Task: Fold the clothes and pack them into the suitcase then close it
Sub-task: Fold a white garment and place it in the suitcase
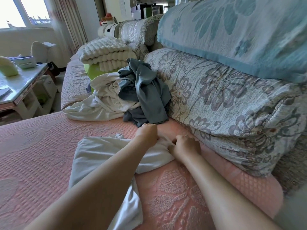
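- Left hand (147,133) and right hand (186,144): fingers curled, pinching the far edge of the white garment (103,151), probably to pull it flat for folding.
- White garment: lies spread on the pink sofa cover (41,146).
- Clothes pile (141,92): unfolded, just beyond the hands (suitcase not identifiable).

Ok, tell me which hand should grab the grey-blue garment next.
Probably left. The left hand lies right beside the grey-blue garment; the right hand is farther from it. Both hold the white garment.
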Tool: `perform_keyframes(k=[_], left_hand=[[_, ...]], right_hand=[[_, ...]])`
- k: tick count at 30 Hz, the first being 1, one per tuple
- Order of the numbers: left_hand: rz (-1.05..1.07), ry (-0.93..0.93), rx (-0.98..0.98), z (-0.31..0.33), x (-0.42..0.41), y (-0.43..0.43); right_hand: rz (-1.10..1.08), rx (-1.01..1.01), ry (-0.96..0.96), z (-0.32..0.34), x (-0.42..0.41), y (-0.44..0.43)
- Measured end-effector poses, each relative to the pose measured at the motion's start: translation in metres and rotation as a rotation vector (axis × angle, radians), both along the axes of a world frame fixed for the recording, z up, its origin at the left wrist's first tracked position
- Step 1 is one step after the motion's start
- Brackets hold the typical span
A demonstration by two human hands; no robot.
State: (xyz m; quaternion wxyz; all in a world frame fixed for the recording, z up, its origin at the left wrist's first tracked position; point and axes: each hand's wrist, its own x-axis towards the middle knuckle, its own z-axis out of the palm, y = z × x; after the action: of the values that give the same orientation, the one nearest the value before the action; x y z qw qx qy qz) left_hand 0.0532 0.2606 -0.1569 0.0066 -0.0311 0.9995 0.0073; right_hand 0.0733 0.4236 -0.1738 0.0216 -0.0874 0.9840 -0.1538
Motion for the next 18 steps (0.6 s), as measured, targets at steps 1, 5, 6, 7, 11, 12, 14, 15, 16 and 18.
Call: perform_keyframes(k=[1,5,6,7,11,12,14,15,16,18], left_hand=[[0.015,0.032,-0.026,0.003,-0.001,0.001],[0.038,0.187,0.318,0.022,0.007,-0.008],[0.046,0.207,0.439,0.029,0.012,-0.014],[0.049,0.236,0.531,0.037,0.019,-0.022],[-0.001,0.412,0.625,0.062,0.058,-0.068],[-0.016,0.455,0.638,0.066,0.068,-0.081],[-0.032,0.546,0.631,0.073,0.089,-0.106],[-0.039,0.59,0.588,0.075,0.101,-0.119],[-0.043,0.616,0.533,0.074,0.112,-0.133],[-0.039,0.589,0.451,0.062,0.133,-0.165]], right_hand=[[0.004,0.003,0.012,0.0,-0.001,-0.001],[0.061,-0.037,0.009,0.005,0.007,-0.005],[0.083,-0.088,0.001,0.008,0.01,-0.007],[0.105,-0.156,-0.005,0.011,0.013,-0.01],[0.11,-0.573,-0.047,0.036,0.025,-0.029],[0.119,-0.646,-0.039,0.043,0.029,-0.037],[0.152,-0.782,-0.04,0.061,0.041,-0.055],[0.18,-0.846,-0.073,0.071,0.049,-0.066],[0.227,-0.9,-0.138,0.079,0.057,-0.077],[0.387,-0.938,-0.376,0.091,0.073,-0.095]])
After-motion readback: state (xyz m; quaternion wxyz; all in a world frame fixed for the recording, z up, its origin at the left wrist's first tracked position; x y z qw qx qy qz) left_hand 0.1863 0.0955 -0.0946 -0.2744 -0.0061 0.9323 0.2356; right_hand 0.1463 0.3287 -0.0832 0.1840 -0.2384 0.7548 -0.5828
